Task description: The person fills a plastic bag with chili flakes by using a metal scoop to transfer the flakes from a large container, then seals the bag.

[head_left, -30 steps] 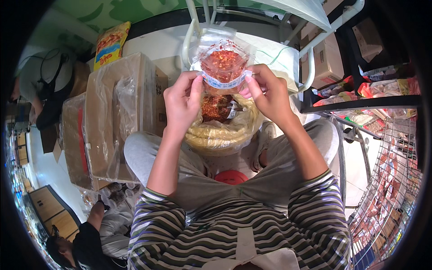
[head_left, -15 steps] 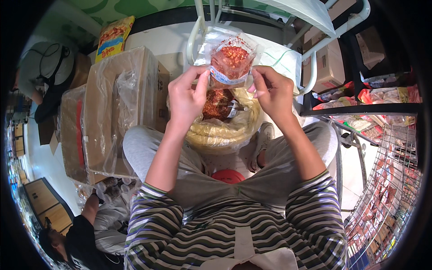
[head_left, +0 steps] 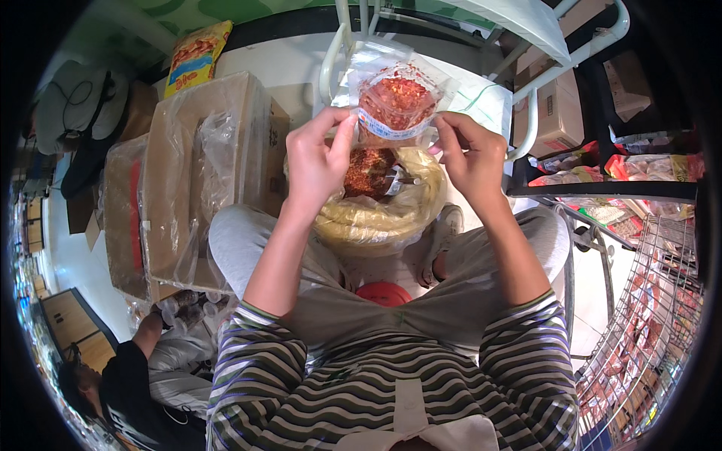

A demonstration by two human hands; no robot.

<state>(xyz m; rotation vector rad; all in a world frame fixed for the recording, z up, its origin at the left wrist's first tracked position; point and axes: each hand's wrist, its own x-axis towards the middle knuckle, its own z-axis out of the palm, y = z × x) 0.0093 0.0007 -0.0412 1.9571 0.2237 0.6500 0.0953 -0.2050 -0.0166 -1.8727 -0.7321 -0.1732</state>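
Note:
Between my hands hangs a clear plastic bag (head_left: 397, 96) partly filled with red chili flakes, a white and blue label strip along its lower part. My left hand (head_left: 320, 154) pinches its left edge between thumb and fingers. At its right edge my right hand (head_left: 474, 154) pinches the plastic in the same way. Below the bag, between my knees, stands a round tub lined with yellowish plastic (head_left: 376, 222). More chili flakes (head_left: 362, 174) lie inside it. The handle of a scoop or spoon (head_left: 406, 181) sticks out at the tub's right side.
Left of me stand open cardboard boxes (head_left: 177, 188) with plastic liners, and a yellow printed bag (head_left: 197, 59) behind. A white metal-framed stand (head_left: 481, 113) is ahead. A wire cart (head_left: 639, 323) with red packages flanks my right. Another person (head_left: 143, 376) sits at lower left.
The bag and both my hands have shifted slightly to the right in the picture, along with the whole view. My grip on the bag's two edges stays the same.

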